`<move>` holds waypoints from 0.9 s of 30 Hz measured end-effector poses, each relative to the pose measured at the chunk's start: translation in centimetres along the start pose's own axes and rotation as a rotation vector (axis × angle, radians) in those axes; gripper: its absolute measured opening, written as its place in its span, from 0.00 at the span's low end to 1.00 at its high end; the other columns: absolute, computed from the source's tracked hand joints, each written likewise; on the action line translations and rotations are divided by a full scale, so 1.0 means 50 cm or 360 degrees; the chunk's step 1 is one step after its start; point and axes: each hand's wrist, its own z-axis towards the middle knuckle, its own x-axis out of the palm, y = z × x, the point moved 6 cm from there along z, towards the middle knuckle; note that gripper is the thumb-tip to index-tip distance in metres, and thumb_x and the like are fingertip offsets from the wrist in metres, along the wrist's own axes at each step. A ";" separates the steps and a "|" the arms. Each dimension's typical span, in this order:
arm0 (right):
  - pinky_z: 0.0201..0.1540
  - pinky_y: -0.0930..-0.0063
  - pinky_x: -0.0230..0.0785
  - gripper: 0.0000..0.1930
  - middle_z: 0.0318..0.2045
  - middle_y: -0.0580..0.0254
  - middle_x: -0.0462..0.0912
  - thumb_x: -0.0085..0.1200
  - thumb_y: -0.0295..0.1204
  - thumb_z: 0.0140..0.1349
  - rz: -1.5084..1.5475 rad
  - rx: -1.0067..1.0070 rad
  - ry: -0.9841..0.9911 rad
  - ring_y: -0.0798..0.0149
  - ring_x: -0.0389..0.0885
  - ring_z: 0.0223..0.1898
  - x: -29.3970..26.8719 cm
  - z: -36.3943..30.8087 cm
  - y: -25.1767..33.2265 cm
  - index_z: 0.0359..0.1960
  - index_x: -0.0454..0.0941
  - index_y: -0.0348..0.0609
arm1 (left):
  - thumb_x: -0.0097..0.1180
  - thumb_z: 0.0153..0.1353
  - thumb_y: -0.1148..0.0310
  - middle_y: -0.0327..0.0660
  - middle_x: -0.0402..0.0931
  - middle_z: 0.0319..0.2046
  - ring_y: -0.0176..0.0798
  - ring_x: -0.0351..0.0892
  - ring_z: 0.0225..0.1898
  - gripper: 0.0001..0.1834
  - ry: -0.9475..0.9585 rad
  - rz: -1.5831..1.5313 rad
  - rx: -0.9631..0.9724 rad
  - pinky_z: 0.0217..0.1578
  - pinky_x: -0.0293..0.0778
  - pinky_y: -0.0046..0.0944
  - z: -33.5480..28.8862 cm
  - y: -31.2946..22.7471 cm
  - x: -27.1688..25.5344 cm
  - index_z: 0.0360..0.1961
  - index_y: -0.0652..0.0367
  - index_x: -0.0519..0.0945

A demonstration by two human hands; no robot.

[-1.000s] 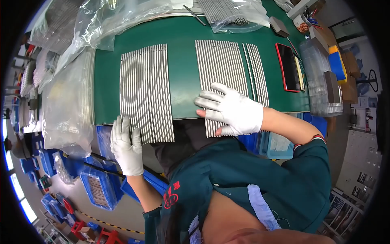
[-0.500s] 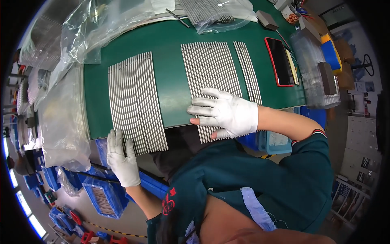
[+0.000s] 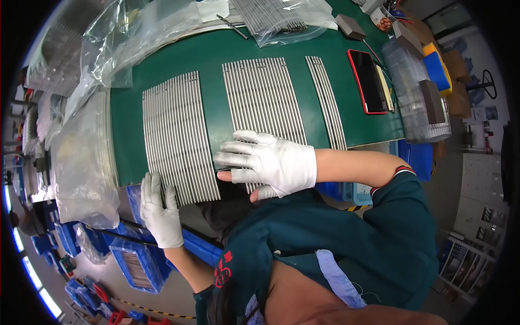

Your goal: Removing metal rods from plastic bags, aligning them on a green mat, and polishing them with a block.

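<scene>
Thin metal rods lie side by side in three groups on the green tabletop (image 3: 214, 116), their near ends reaching over the front edge. My right hand (image 3: 271, 165), in a white glove with a bare thumb tip and another bare fingertip, rests flat and open across the near part of the middle rods (image 3: 262, 92). Its fingers point left toward the wide left group of rods (image 3: 176, 130). My gloved left hand (image 3: 162, 211) is open at that group's near left corner, fingers against its side. Apart on the right is a narrow strip of several rods (image 3: 326, 103).
A phone with a red frame (image 3: 367, 81) lies at the right, beside a clear plastic box (image 3: 406, 86). Bagged rods (image 3: 273, 21), a drill bit (image 3: 233, 27) and a grey block (image 3: 350, 26) lie at the back. Clear plastic bags (image 3: 84, 157) cover the left end.
My right hand has slid left and slightly nearer to me, and the middle rods have shifted left with it. The gap to the right strip is wider. My left hand has barely moved.
</scene>
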 end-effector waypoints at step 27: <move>0.68 0.44 0.48 0.36 0.64 0.43 0.64 0.41 0.59 0.62 -0.0172 0.0407 -0.0153 0.41 0.62 0.65 -0.078 -0.150 -0.044 0.63 0.66 0.46 | 0.58 0.61 0.68 0.49 0.71 0.59 0.54 0.69 0.61 0.23 0.0010 0.0002 -0.0009 0.59 0.67 0.47 -0.002 -0.001 0.005 0.58 0.57 0.74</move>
